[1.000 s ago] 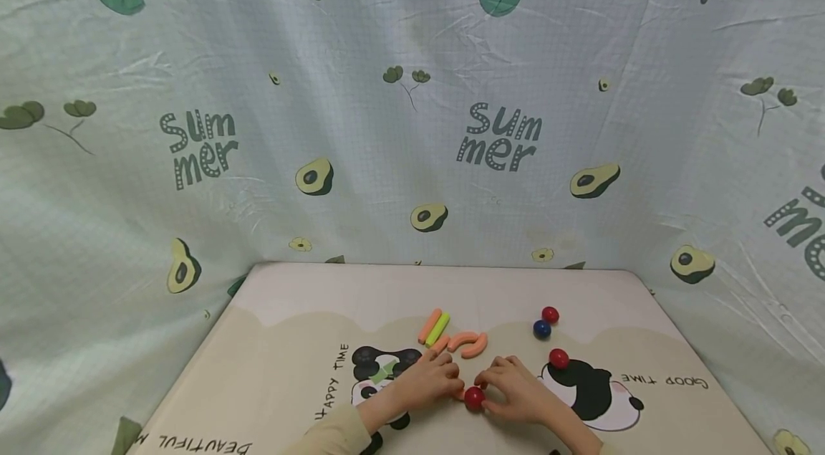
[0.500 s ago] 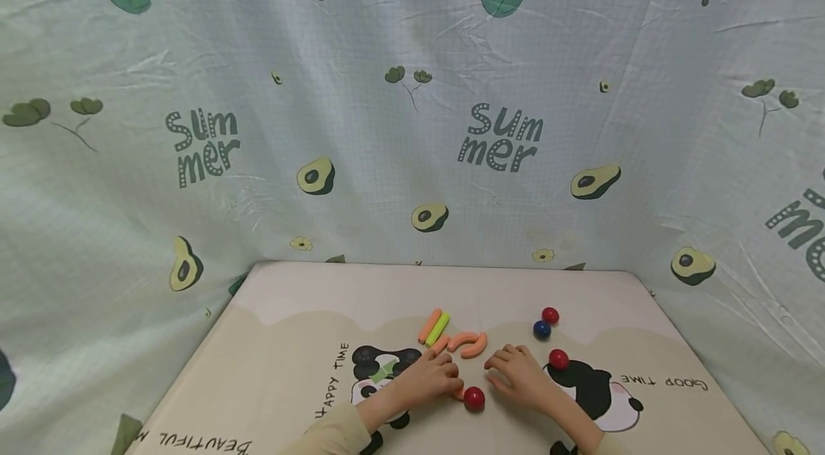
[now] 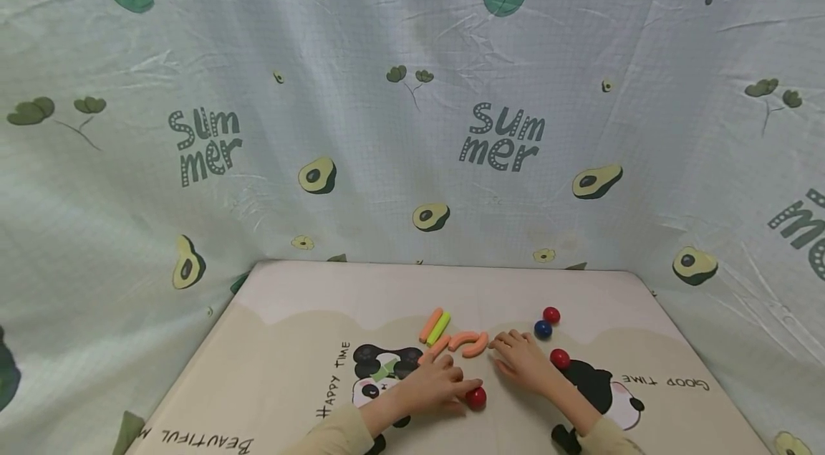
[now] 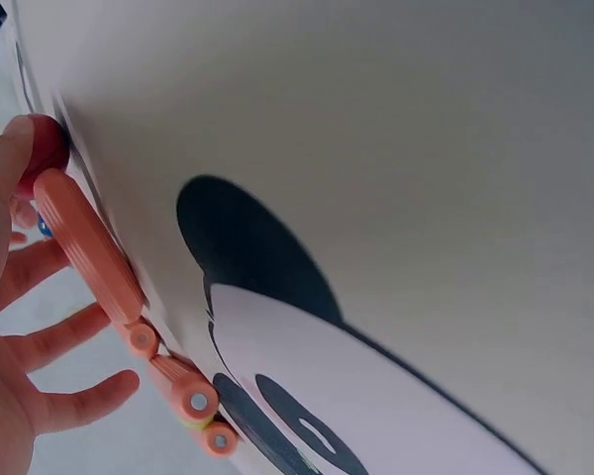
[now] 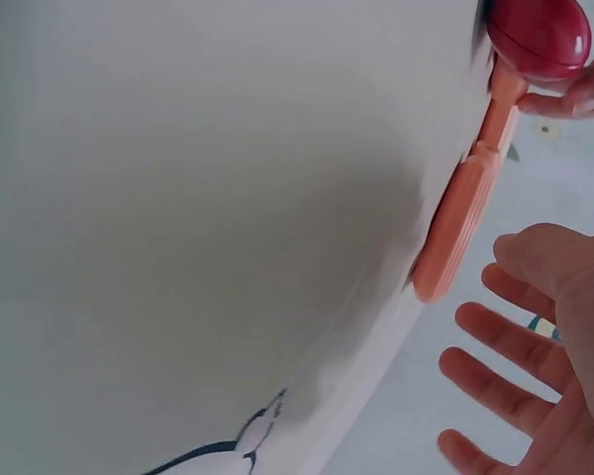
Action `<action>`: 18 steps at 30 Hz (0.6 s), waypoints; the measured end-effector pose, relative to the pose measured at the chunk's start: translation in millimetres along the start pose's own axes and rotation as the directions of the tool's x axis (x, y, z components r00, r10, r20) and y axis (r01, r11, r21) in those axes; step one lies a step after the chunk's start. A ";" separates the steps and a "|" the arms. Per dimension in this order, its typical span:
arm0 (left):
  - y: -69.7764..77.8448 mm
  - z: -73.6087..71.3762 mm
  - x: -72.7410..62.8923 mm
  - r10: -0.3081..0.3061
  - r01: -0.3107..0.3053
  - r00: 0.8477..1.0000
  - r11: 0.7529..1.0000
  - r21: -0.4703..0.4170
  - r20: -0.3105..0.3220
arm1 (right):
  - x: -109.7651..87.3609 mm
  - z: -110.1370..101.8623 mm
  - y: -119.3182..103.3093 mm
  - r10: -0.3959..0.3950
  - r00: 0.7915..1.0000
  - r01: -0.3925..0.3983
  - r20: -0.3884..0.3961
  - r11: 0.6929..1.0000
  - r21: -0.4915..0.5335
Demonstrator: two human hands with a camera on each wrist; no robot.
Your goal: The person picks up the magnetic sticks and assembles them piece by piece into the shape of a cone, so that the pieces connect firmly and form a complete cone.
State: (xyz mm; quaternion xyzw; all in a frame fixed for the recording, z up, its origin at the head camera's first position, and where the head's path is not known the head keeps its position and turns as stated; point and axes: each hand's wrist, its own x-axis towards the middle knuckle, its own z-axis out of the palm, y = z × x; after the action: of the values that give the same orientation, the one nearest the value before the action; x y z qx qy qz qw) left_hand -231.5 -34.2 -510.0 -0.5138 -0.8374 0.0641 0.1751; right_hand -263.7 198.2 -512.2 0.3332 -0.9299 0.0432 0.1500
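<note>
In the head view my left hand [image 3: 437,385] reaches over the table to a shiny red ball [image 3: 475,398]. The thumb [image 4: 15,148] lies on the ball in the left wrist view, and the index finger reaches along it, so the ball sits pinched between them. The other fingers are spread. Ridged orange sticks [image 4: 89,247], some with silvery dots at their ends, lie beyond this hand. My right hand [image 3: 523,362] hovers with relaxed fingers and holds nothing. Its fingertips are nearest a curved orange stick [image 3: 475,345].
A straight orange stick [image 3: 430,324] and a lime-green stick [image 3: 439,329] lie side by side farther back. Right of them are a blue ball [image 3: 543,329], a red ball [image 3: 551,315] and another red ball [image 3: 560,359]. A printed curtain [image 3: 361,118] hangs behind the table [image 3: 271,369].
My right hand has let go of the red ball and moved away, up and to the right. My left hand has shifted from the orange stick beside it to the ball.
</note>
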 end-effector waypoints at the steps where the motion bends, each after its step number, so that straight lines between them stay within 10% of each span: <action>1: 0.4 -0.5 0.6 0.000 0.000 1.000 1.000 -0.006 0.011 | 0.9 0.3 0.7 0.001 1.000 -0.001 -0.001 1.000 -0.006; 18: 8.3 2.5 3.8 -0.032 0.035 0.998 0.998 -0.051 0.059 | 11.3 12.0 12.2 -0.083 0.997 0.083 0.004 0.995 -0.052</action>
State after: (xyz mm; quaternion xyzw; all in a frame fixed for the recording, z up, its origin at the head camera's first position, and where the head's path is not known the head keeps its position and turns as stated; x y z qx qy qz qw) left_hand -227.1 -26.8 -513.9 -0.5018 -0.8521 0.0545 0.1385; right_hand -282.7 198.5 -519.9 0.3676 -0.9161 0.0124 0.1595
